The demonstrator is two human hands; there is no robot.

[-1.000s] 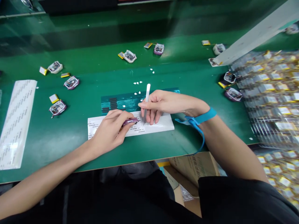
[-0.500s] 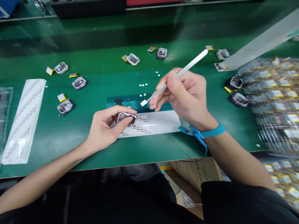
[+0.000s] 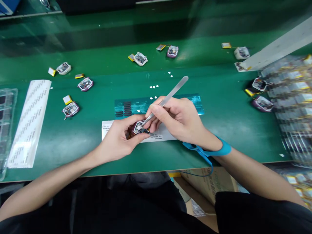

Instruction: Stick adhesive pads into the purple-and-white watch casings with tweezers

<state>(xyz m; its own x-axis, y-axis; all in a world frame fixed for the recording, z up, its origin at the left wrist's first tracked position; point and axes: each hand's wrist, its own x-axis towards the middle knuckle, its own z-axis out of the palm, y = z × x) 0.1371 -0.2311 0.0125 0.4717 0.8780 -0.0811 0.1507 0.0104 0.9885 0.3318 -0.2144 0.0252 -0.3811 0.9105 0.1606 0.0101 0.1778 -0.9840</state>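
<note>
My left hand (image 3: 119, 139) holds a small open device casing (image 3: 138, 127) with purple edging and electronics inside, between thumb and fingers. Metal tweezers (image 3: 174, 87) are pinched in my right hand (image 3: 180, 122), and their tips reach into the casing, where a small white piece shows. My right fingertips are close beside the casing; whether they touch it is unclear. Under both hands lies a white printed label sheet (image 3: 106, 124). Behind it is a teal film strip (image 3: 197, 100) with black strips on its left part. Small white dots (image 3: 154, 86) are scattered farther back.
Several open casings with batteries stand around, such as one at the left (image 3: 70, 109) and one at the back (image 3: 140, 58). A second label sheet (image 3: 30, 123) lies left, near a clear tray (image 3: 9, 94). Trays of batteries (image 3: 296, 97) and a white post (image 3: 275, 39) are at the right.
My right hand has moved left and down, bringing the tweezers and the white piece into the casing. The casing has been turned in my left hand. The camera view has shifted slightly.
</note>
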